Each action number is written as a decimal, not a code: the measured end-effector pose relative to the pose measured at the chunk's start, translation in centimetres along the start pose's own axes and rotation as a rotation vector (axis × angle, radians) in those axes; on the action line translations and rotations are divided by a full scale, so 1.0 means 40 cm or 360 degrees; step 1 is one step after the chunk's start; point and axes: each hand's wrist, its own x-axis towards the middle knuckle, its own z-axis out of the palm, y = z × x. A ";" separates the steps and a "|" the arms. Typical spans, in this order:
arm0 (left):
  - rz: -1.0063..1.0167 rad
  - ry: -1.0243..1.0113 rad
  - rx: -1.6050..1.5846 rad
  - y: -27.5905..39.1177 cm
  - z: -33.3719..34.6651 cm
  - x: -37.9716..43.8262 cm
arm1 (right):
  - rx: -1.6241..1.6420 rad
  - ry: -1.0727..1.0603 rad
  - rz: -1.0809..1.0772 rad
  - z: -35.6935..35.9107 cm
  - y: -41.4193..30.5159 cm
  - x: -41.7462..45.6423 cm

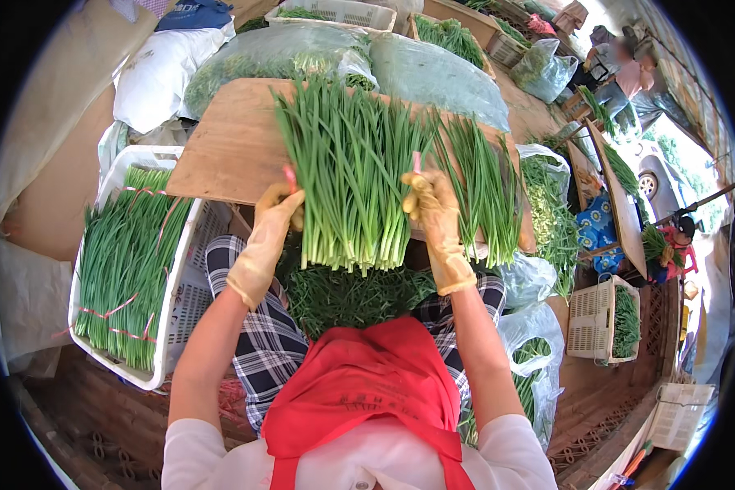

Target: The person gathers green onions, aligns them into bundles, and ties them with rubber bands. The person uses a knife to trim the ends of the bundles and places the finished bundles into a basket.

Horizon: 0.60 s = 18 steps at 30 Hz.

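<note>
A broad bunch of garlic chives (pixel 355 184) lies over the near edge of a wooden board (pixel 233 135), its pale cut ends towards me. My left hand (pixel 274 211), in a rubber glove, pinches a pink strip (pixel 290 176) at the bunch's left side. Gloved too, my right hand (pixel 430 196) grips a pink strip end (pixel 416 161) at the right side. Whether both ends belong to one strip is hidden by the chives. A smaller heap of loose chives (pixel 484 196) rests on the board to the right of my right hand.
At my left stands a white plastic crate (pixel 177 294) of chives tied with pink strips. Filled plastic bags (pixel 435 73) lie behind the board. Loose greens (pixel 355 300) are below it, between my knees. Bags of greens (pixel 530 361) flank my right; people (pixel 618 67) are farther off.
</note>
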 end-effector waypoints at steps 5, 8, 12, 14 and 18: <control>-0.0049 -0.0184 0.0035 0.070 0.092 0.036 | 0.0176 -0.0438 -0.0089 0.119 -0.014 0.040; -0.0157 -0.0156 0.0071 0.047 0.071 0.048 | -0.0180 -0.0626 -0.0093 0.143 -0.029 0.037; -0.0245 -0.0167 0.0213 0.058 0.069 0.046 | -0.0643 -0.0648 -0.0139 0.151 -0.051 0.029; -0.0185 -0.0144 0.0383 0.076 0.080 0.030 | -0.0761 -0.0659 -0.0236 0.144 -0.051 0.025; -0.0079 -0.0002 0.0497 0.052 0.088 0.030 | -0.0702 -0.0581 -0.0436 0.141 -0.035 0.021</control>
